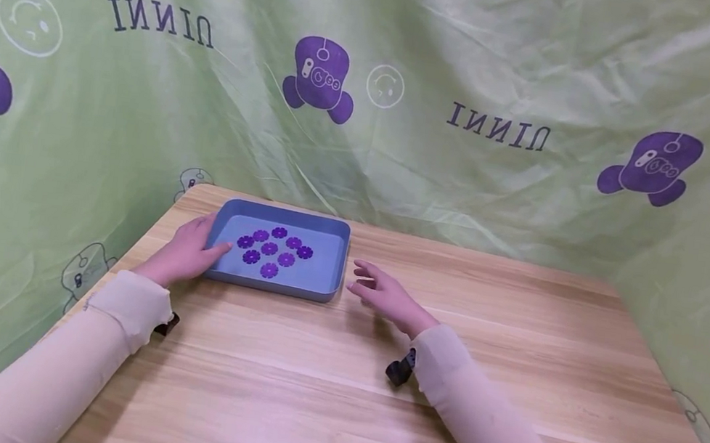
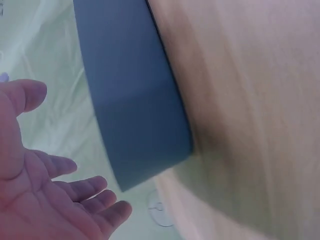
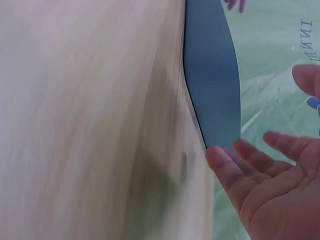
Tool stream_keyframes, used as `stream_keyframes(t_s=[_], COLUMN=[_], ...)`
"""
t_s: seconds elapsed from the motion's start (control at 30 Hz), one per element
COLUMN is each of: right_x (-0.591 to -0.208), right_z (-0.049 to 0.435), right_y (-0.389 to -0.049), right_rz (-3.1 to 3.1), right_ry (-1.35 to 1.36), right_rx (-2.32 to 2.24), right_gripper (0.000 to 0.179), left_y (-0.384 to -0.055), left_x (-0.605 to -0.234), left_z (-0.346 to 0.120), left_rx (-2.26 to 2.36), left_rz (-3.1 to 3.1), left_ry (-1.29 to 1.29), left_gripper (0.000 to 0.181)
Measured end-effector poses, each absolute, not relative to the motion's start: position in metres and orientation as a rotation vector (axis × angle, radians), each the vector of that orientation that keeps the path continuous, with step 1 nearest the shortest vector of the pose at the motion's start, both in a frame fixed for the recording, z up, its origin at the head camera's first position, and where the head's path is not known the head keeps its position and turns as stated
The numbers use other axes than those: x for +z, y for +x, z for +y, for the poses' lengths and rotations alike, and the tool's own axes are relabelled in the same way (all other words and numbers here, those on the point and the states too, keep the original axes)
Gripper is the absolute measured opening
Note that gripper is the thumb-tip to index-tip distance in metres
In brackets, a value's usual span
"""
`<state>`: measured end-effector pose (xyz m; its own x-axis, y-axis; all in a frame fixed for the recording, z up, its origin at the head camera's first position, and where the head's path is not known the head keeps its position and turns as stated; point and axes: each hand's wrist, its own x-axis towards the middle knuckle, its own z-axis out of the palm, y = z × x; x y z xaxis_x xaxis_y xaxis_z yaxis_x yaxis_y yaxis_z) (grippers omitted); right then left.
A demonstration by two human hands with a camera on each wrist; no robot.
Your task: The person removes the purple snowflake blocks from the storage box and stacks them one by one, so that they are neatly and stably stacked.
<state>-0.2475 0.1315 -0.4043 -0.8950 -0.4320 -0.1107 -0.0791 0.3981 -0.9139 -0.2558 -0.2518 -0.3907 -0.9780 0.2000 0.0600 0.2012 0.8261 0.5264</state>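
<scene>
A shallow blue-grey tray [image 1: 268, 288] lies on the wooden table, with several purple flower-shaped discs [image 1: 269, 248] spread over its floor. At the tray's left side is my left hand [image 1: 190, 250], its thumb over the rim in the head view. The left wrist view shows this hand [image 2: 45, 185] with loosely spread fingers beside the tray's outer wall [image 2: 135, 110], holding nothing. To the right of the tray, my right hand [image 1: 388, 298] hovers with relaxed fingers pointing at it. In the right wrist view its fingers [image 3: 230, 167] are near the tray's corner; I cannot tell whether they touch.
Green printed cloth [image 1: 362, 156] hangs behind and along both sides of the table [image 1: 283, 389]. The tray stands close to the table's back left corner. A black wrist camera [image 1: 400, 369] sits under the right sleeve, another [image 1: 168, 324] under the left.
</scene>
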Motion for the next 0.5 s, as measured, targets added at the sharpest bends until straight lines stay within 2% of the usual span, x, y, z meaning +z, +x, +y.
stream_keyframes(t_s=[0.23, 0.5], right_x=[-0.409, -0.414], right_z=[0.106, 0.095], right_y=[-0.252, -0.252], right_rz=[2.226, 2.306], right_ry=[-0.286, -0.209], right_rx=[-1.714, -1.693], right_gripper=[0.068, 0.073], left_y=[-0.261, -0.257], left_x=[-0.394, -0.393], left_z=[-0.261, -0.264], left_rx=[-1.102, -1.298], left_rz=[-3.061, -3.089], left_ry=[-0.181, -0.085], left_gripper=[0.079, 0.077])
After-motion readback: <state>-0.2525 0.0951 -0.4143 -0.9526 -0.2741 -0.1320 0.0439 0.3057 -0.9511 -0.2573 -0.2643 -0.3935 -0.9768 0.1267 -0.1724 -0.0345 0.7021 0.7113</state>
